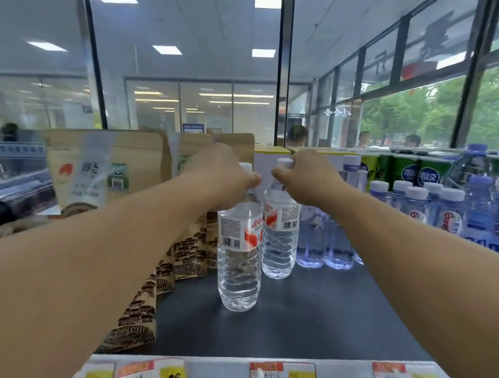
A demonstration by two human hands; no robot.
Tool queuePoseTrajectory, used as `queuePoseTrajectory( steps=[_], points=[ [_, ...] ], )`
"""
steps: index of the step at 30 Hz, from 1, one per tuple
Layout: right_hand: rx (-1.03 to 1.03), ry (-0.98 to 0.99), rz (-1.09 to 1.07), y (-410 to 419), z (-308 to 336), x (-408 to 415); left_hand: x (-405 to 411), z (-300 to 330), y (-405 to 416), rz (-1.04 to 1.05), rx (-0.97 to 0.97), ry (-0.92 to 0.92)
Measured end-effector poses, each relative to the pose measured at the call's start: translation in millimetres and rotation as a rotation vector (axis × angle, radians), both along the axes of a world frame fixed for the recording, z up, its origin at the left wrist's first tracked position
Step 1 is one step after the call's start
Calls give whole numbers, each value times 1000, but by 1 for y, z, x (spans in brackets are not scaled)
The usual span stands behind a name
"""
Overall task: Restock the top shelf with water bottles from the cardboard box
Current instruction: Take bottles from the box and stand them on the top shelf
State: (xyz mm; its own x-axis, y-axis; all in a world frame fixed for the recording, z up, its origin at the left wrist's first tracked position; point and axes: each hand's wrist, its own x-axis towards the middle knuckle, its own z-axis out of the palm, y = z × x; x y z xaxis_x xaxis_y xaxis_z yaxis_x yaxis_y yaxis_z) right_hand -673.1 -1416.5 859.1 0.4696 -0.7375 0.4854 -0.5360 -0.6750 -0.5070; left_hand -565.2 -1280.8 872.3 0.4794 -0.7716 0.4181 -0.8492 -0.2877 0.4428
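Two clear water bottles with red-and-white labels stand on the dark top shelf (308,316). My left hand (220,170) grips the neck of the nearer bottle (238,260), its white cap just showing above my fingers. My right hand (304,177) grips the neck and cap of the farther bottle (280,233), which stands just behind and to the right. Both bottles are upright with their bases on the shelf. The cardboard box is out of view.
Brown paper pouches (104,172) line the shelf's left side down to the front. Blue-tinted bottles (432,207) crowd the right, green cans (411,171) behind them. Price tags (282,375) run along the front edge. Glass walls and people stand beyond.
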Motion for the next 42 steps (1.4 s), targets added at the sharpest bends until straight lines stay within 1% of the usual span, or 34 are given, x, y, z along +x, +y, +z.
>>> queuePoseTrajectory(
  steps=[6,11,19,22,26,30,32,38,42],
  points=[
    [-14,42,-34,-11,3,19,0,0,2,-13,55,-46],
    [-2,25,-64,-17,2,27,-8,1,7,-13,130,-22],
    [8,7,-65,-18,-1,33,-10,3,13,-64,137,147],
    [-7,62,-61,-16,2,32,-7,2,12,-110,106,222],
    [-86,210,-63,-11,8,30,-4,-4,5,-199,13,381],
    [-129,254,-68,-9,9,33,-1,-10,-6,-248,-64,480],
    [-93,208,-46,-10,8,33,0,-11,-11,-270,-80,499],
    [71,2,118,-3,0,17,0,-16,-27,-302,-147,556],
    [114,-43,149,2,-7,4,0,-17,-36,-316,-161,541]
  ],
)
